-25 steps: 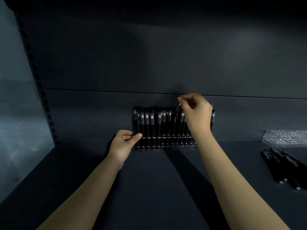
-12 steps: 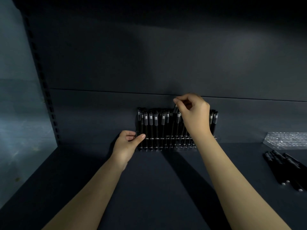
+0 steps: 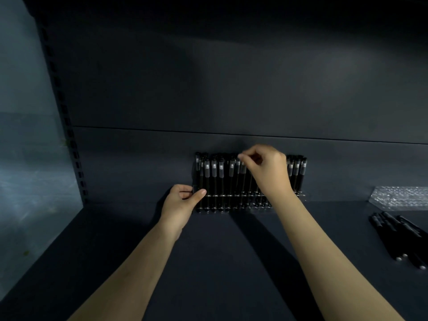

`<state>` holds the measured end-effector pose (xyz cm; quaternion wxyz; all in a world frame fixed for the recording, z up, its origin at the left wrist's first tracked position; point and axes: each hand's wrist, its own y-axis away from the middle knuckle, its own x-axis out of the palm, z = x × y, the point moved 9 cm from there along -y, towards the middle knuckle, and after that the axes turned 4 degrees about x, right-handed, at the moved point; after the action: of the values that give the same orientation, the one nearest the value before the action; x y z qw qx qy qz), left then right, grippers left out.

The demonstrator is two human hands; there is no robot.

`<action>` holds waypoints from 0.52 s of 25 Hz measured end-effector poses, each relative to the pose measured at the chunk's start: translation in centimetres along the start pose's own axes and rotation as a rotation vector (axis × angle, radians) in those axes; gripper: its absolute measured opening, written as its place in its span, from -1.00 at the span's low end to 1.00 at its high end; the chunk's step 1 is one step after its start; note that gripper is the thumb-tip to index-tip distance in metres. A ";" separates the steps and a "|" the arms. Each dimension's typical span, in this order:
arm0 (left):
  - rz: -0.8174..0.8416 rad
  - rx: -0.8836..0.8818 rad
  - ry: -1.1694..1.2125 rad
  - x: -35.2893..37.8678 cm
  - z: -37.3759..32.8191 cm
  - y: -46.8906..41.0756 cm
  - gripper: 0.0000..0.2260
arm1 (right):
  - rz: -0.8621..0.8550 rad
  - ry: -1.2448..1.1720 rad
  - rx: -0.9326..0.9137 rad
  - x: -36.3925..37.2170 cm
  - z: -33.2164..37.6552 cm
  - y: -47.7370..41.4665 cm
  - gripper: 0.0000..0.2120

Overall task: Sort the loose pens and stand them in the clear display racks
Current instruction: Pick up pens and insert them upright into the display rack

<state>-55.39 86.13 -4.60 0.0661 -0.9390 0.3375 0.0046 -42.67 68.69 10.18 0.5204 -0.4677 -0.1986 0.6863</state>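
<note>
A clear display rack (image 3: 234, 206) stands against the back wall of a dark shelf, filled with several upright black pens (image 3: 214, 177). My left hand (image 3: 183, 202) grips the rack's left end between thumb and fingers. My right hand (image 3: 264, 169) is raised over the middle of the rack, and its fingertips pinch the top of one standing pen (image 3: 242, 169). The hand hides the pens behind it. Several loose black pens (image 3: 398, 237) lie on the shelf at the far right.
A second clear rack (image 3: 403, 198) lies at the back right, beside the loose pens. A slotted upright (image 3: 69, 135) and a grey side panel close the shelf on the left. The dark shelf floor (image 3: 220, 262) stretches in front of the rack.
My right hand has shifted a little to the left along the tops of the pens. The left hand has stayed on the rack's left end. The view moved slightly.
</note>
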 end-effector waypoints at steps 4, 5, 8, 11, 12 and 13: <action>-0.007 0.001 0.014 0.0 0.2 -0.2 -0.67 | 0.101 -0.022 0.058 1.7 -0.8 0.9 -0.86; -0.015 0.004 0.020 -0.1 0.2 -0.2 -0.67 | 0.093 -0.021 0.060 1.6 -0.7 0.9 -0.86; -0.057 0.098 -0.086 -0.2 -0.3 -0.2 -0.68 | 0.122 -0.007 0.081 1.4 -0.4 1.0 -0.83; -0.201 0.352 -0.371 -0.6 -3.1 1.1 -0.66 | 0.291 0.023 0.094 1.0 -0.2 1.3 -0.70; -0.253 0.487 -0.527 -0.3 -4.8 2.2 -0.65 | 0.324 0.053 0.088 0.3 -0.2 1.5 -0.66; -0.292 0.634 -0.680 0.4 -6.3 3.4 -0.65 | 0.344 0.092 0.082 -0.4 -0.4 1.6 -0.64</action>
<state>-57.42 82.47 1.26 0.4554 -0.8554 0.1462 0.1988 -43.18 67.60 8.93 0.4225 -0.5041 -0.0632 0.7506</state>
